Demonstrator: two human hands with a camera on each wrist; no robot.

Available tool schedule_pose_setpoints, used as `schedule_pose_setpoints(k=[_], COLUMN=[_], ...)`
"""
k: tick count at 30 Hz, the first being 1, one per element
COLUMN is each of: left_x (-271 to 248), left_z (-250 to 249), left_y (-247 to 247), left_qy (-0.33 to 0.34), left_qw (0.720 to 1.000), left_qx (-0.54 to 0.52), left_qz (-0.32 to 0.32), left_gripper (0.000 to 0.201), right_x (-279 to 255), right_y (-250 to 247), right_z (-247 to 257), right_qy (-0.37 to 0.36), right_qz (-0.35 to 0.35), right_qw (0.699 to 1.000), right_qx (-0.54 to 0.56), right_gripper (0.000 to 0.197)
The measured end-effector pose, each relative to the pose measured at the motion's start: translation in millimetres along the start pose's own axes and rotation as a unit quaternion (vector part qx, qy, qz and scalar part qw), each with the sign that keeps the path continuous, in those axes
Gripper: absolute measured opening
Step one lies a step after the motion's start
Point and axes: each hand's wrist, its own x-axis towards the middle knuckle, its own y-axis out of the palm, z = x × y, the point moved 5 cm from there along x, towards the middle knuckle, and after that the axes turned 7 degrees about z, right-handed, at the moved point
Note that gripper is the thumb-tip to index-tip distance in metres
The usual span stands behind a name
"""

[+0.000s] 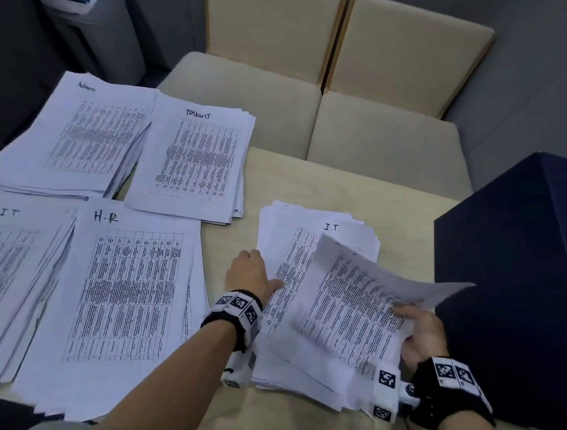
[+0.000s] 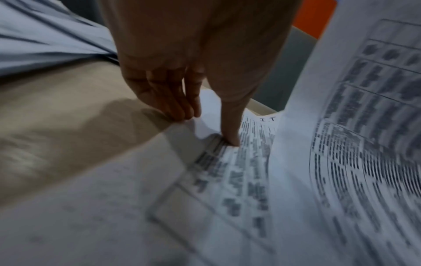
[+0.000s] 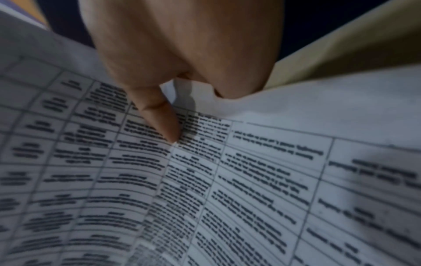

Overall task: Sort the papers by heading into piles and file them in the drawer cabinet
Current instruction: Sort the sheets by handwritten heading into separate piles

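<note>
On the counter (image 1: pixel 307 185) four sorted piles are laid out to the left: Admin (image 1: pixel 72 136) at the far left, Tasklist (image 1: pixel 196 160) beside it and overlapping its edge, IT (image 1: pixel 11 270) at the near left, and HR (image 1: pixel 122 295) just beside that. An unsorted stack (image 1: pixel 320 357) is kept near the right edge, with a sheet headed I.T (image 1: pixel 305 247) exposed on top. A dark box (image 1: pixel 518 281), judged to be the drawer cabinet, stands at the right, touching nothing of the piles; no drawer is seen open.

A single sheet (image 1: pixel 360 303) is lifted off the stack and curls upward. It is pinched at its near right edge by the right hand (image 1: pixel 420 333), thumb on the printed face and fingers (image 3: pixel 239 75) curled beneath. Its heading cannot be read. The stack is pinned by the left hand (image 1: pixel 249 275): the thumb (image 2: pixel 232 129) is pressed onto the top page, and the fingers (image 2: pixel 180 108) are laid straight at the stack's left edge.

Sorting is judged well advanced, since the four piles are thick, yet a fair stack is left. Filing is not yet begun.
</note>
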Motion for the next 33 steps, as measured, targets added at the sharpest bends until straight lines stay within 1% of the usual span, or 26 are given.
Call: schedule_pose_setpoints(k=[2,4,6,7,8,9,10,11,12,13,14,15,17,18,20,21,22,23,24,25,26,27,29,30,31,33], left_x=[1.5,-1.5,-6.8,-9.1,-10.8,-13.5,-16.0,-19.1,-22.5,-24.0,-24.8,-25.6,-29.3,-29.5,-26.8,-22.2,-18.6,-17.5,-15.6,-14.0,-12.2,-11.0,-7.2,-6.0,-4.8,-3.8], left_z=[-2.7,-9.9,-18.4,-23.1,-27.1,-30.0,-32.4,-35.4,-36.8,-35.7,-33.3,-31.6,-31.5,-30.8,-28.0,-22.0,-13.1,-4.1,4.7,10.5,14.0,15.6,19.1,21.0,22.6,22.2], left_y=[0.0,-4.1,-10.8,-13.6,-14.0,-13.8,-11.0,-5.9,-0.6,4.5,8.7,13.0,12.9,10.3,1.1,-3.0,-7.6,-11.6,-11.0,-8.1,-4.5,-3.4,-7.5,-12.8,-18.9,-31.1], left_qy=[-0.018,-0.014,0.019,0.051,0.088,0.125,0.142,0.145,0.135,0.118,0.097,0.082,0.069,0.057,0.032,0.020,0.000,-0.024,-0.047,-0.054,-0.053,-0.043,-0.039,-0.045,-0.052,-0.052], left_qw=[0.999,0.997,0.994,0.992,0.991,0.990,0.980,0.951,0.912,0.875,0.847,0.827,0.818,0.826,0.843,0.864,0.898,0.931,0.957,0.974,0.984,0.990,0.991,0.991,0.991,0.995], left_qx=[0.030,0.081,0.105,0.094,0.061,-0.023,-0.141,-0.270,-0.375,-0.450,-0.496,-0.523,-0.527,-0.521,-0.515,-0.496,-0.440,-0.362,-0.280,-0.213,-0.168,-0.134,-0.119,-0.119,-0.107,-0.042], left_qz=[0.020,0.017,-0.032,-0.065,-0.078,-0.063,-0.017,0.047,0.100,0.133,0.164,0.188,0.219,0.210,0.150,0.085,0.013,-0.038,-0.060,-0.051,-0.031,-0.022,-0.040,-0.053,-0.065,-0.079], left_gripper=[0.057,0.046,0.032,0.027,0.024,0.022,0.020,0.017,0.018,0.021,0.025,0.026,0.021,0.018,0.005,0.011,0.011,0.010,0.028,0.043,0.048,0.045,0.029,0.022,0.020,0.024], right_x=[-2.4,-1.4,-0.9,-3.4,-4.3,-4.3,-3.7,-3.1,-0.9,-0.3,3.3,3.1,5.9,6.9,9.2,9.7,9.3,8.1,7.3,5.3,4.2,4.4,4.1,2.3,1.5,0.9], right_y=[-1.7,-0.5,4.4,8.3,10.7,11.3,11.2,11.2,10.7,10.8,8.8,9.4,9.7,11.4,14.6,15.0,15.1,16.3,17.3,20.3,21.8,23.3,27.3,29.2,30.4,33.9], right_z=[-5.9,-8.9,-8.8,-6.8,-4.4,-2.6,-0.6,0.5,-0.4,-1.7,-3.9,-3.5,-0.7,1.6,5.4,8.2,12.2,16.0,18.5,20.7,21.1,20.1,18.2,18.8,18.5,20.0], right_qy=[0.005,0.015,0.028,0.032,0.025,0.019,0.007,-0.001,-0.006,-0.004,0.003,0.007,-0.002,-0.008,-0.029,-0.048,-0.072,-0.091,-0.106,-0.113,-0.113,-0.109,-0.090,-0.079,-0.069,-0.059], right_qz=[-0.002,0.001,0.026,0.033,0.038,0.038,0.037,0.033,0.028,0.027,0.019,0.015,0.021,0.034,0.046,0.039,0.020,0.012,0.011,0.019,0.026,0.035,0.056,0.059,0.055,0.046], right_qw=[1.000,0.999,0.997,0.997,0.997,0.996,0.996,0.996,0.997,0.997,0.998,0.999,1.000,0.999,0.999,0.998,0.997,0.996,0.994,0.993,0.993,0.993,0.993,0.994,0.994,0.995], right_qx=[0.028,0.043,0.060,0.062,0.067,0.080,0.085,0.084,0.078,0.069,0.055,0.041,0.012,0.002,0.002,-0.001,-0.009,-0.017,-0.024,-0.027,-0.033,-0.036,-0.048,-0.055,-0.062,-0.073], right_gripper=[0.059,0.066,0.061,0.049,0.035,0.027,0.025,0.023,0.020,0.019,0.019,0.015,0.006,0.005,0.008,0.009,0.012,0.019,0.024,0.027,0.030,0.033,0.034,0.031,0.027,0.023])
